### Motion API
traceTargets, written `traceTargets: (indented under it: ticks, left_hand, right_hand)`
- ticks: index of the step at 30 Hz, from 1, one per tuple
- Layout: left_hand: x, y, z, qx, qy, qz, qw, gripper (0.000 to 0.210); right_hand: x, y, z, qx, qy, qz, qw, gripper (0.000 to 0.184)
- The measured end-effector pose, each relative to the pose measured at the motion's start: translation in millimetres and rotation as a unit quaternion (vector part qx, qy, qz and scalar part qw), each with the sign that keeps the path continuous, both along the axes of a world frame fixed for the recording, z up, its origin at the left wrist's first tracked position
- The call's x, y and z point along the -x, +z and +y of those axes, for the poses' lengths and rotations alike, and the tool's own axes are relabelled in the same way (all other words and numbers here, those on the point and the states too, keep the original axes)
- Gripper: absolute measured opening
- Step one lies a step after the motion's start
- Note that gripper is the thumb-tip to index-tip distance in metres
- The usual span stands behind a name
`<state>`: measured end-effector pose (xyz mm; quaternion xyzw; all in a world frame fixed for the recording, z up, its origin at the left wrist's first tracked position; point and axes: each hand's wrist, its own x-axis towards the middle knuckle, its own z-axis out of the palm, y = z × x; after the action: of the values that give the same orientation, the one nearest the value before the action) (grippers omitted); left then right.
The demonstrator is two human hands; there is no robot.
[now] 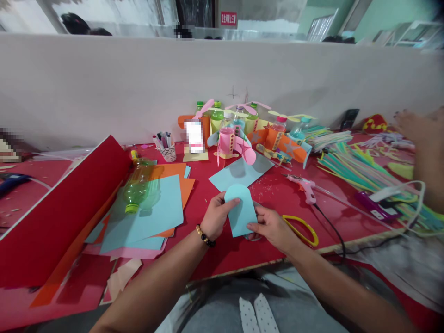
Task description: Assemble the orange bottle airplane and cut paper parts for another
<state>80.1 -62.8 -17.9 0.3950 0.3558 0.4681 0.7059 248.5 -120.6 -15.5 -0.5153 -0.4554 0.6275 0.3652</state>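
A light blue piece of paper (pixel 242 217) with a rounded top end is held up over the front of the red table. My left hand (pixel 218 215) grips its left edge, thumb on the front face. At the lower right edge my right hand (pixel 272 226) pinches it between thumb and fingers. Something clear shows below the paper near my right fingers; I cannot make out what it is. A larger light blue sheet (pixel 255 169) lies flat behind the held piece. To the right of my right hand lies a yellow loop-shaped handle (pixel 305 226).
Bottle planes (pixel 227 138) with paper wings stand at the back. A pink glue gun (pixel 303 185) with a cord lies right. Left are stacked coloured sheets (pixel 166 199), green bottles (pixel 137 185) and a pen cup (pixel 166 150). Another person's arm (pixel 426 157) reaches in at right.
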Motion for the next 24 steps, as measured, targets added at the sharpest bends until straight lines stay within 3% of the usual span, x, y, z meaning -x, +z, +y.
traceTargets:
  ticks: [13,18,21,24]
  left_hand:
    - [2,3.2,-1,0.019,0.007,-0.007,1.000,0.030]
    - [4,2.0,2,0.001,0.018,-0.001,1.000,0.028]
    - [4,2.5,3,0.010,0.023,-0.007,1.000,0.031]
    - [4,4.4,2,0.020,0.023,-0.013,0.999,0.032]
  right_hand:
    - [5,-7.8,-2,-0.008,0.032,0.000,0.999,0.043]
    - [-7,0.3,-8,-0.059,0.018,-0.079,0.995,0.041]
    - [-36,4.9,-18,-0.137,-0.043,-0.227,0.963,0.037]
    - [-75,0.2,-33,-0.217,-0.081,-0.408,0.883,0.032]
